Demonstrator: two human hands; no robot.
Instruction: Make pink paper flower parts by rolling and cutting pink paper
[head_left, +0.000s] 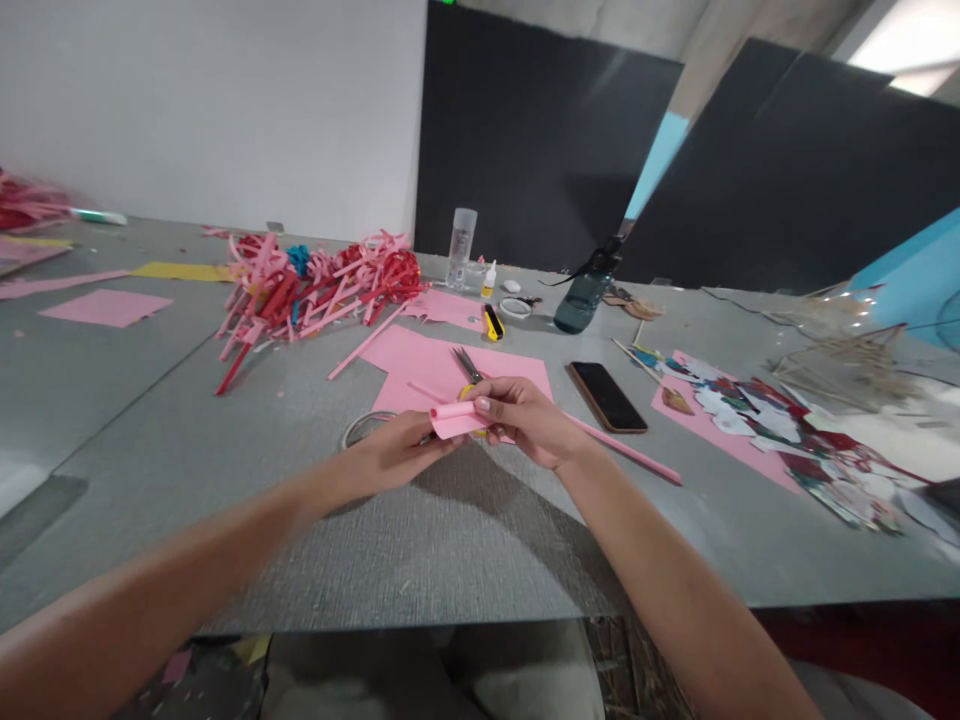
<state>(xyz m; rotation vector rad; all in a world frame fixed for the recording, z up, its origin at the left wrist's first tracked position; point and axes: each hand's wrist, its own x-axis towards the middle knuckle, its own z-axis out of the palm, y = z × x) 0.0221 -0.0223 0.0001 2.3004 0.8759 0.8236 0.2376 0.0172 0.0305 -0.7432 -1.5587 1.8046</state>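
Note:
A small piece of pink paper (453, 422), its upper edge curled into a roll, is held up between my two hands above the table. My left hand (401, 445) grips its left side, some fingers hidden behind the paper. At the rolled edge on the right, the thumb and fingers of my right hand (529, 415) pinch it. Just behind my hands, scissors (466, 362) with yellow handles lie on larger pink sheets (517, 365). A roll of tape (351, 432) is partly covered by my left hand. Beyond my right wrist lies a thin pink paper tube (637, 460).
A phone (607, 397) lies to the right, near a pile of paper cutouts (780, 420). Farther back are a yellow cutter (493, 323), a glue bottle (489, 280), a clear cylinder (461, 248) and a dark water bottle (585, 295). Pink and red paper strips (315, 285) are heaped at left.

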